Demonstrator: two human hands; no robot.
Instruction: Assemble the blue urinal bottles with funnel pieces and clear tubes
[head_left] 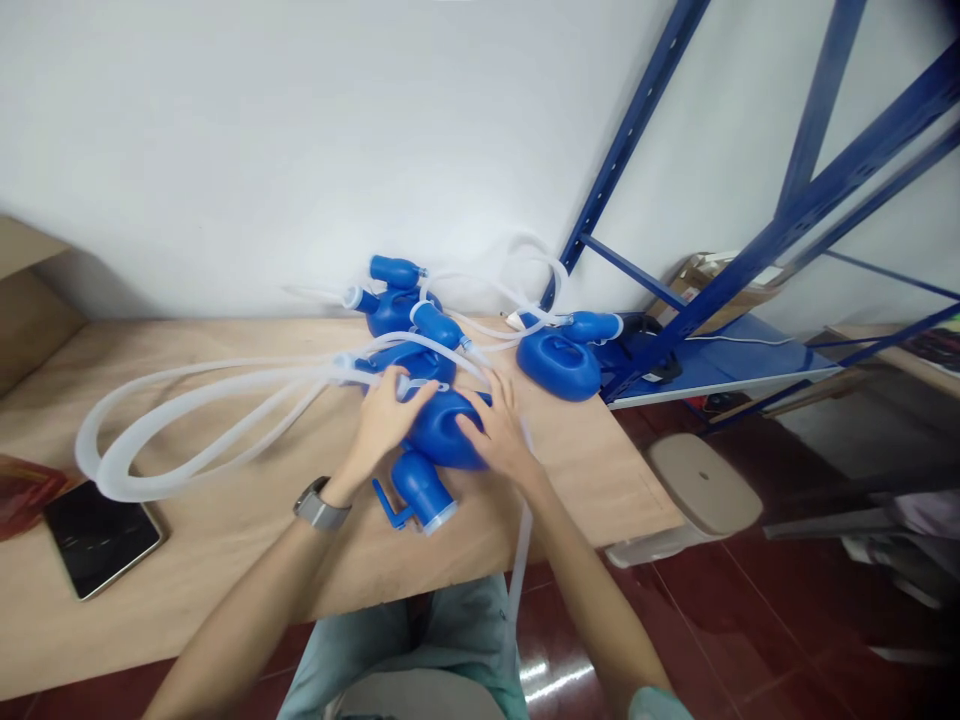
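A blue plastic urinal bottle [441, 432] lies on the table in front of me, between my hands. My left hand [381, 425] grips it at the neck end, where a translucent fitting [412, 385] shows between thumb and fingers. Over the other end of the body curls my right hand [504, 437], thumb near the handle opening. Just below the bottle sits a blue funnel-like head [424, 490] with a pale rim and a side lever. A translucent hose [199, 390] loops out leftward from near my left hand. Another hose length [520, 560] hangs over the table's front edge below my right wrist.
More blue bottles with hoses stand behind, one at the back [394, 312] and another at right [559, 365]. A tablet-like black device [101, 540] and a red package [26, 495] lie at left. Blue shelving [675, 340] and a stool [703, 485] are beyond the table's right edge.
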